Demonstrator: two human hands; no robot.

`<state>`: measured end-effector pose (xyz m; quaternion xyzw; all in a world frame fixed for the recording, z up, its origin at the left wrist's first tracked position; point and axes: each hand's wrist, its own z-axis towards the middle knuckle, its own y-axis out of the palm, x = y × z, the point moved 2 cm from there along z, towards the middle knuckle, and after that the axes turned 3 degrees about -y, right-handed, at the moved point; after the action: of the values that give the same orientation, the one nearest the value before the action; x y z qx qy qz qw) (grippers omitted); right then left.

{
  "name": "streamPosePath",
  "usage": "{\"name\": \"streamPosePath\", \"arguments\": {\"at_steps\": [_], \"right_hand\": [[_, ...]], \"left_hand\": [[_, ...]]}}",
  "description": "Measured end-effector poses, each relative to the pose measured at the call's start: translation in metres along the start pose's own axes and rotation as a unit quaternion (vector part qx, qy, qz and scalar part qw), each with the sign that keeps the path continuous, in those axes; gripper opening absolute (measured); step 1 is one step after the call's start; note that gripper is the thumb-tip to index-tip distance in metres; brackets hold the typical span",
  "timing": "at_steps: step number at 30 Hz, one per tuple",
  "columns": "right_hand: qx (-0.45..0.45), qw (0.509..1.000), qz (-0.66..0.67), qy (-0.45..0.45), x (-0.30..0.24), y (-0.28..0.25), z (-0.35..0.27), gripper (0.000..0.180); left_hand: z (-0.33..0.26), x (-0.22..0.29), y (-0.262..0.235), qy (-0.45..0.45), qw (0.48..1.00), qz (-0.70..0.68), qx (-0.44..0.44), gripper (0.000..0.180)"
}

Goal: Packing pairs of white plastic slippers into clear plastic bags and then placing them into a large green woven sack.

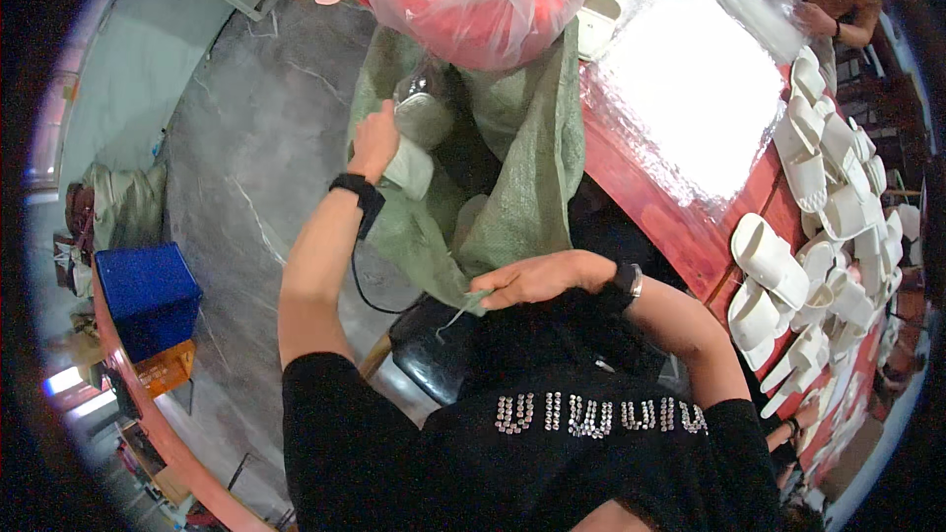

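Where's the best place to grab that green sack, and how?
Probably by the near rim of the green woven sack, coming from the wearer's side, thumb and fingers pinching the edge. The mouth gapes open and the thin material looks limp, so its edge should fold into a grip. The right hand is holding it there.

My green woven sack gapes open, crumpled, its near rim pinched in my right hand; a whitish item shows at its mouth, beside my left hand.
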<state>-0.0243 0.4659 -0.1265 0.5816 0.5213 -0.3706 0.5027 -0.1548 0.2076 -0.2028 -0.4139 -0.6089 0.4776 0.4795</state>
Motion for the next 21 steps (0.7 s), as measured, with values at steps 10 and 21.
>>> {"name": "streamPosePath", "arguments": {"at_steps": [10,21], "right_hand": [[0.116,0.982,-0.113,0.093,-0.021,-0.013,-0.069,0.036],[0.180,0.975,-0.116,0.064,-0.005,-0.012,-0.092,0.036]], "left_hand": [[-0.007,-0.001,0.079,0.206,0.927,0.314,-0.011,0.027],[-0.012,0.024,0.073,0.085,0.867,0.075,-0.485,0.089]]}}
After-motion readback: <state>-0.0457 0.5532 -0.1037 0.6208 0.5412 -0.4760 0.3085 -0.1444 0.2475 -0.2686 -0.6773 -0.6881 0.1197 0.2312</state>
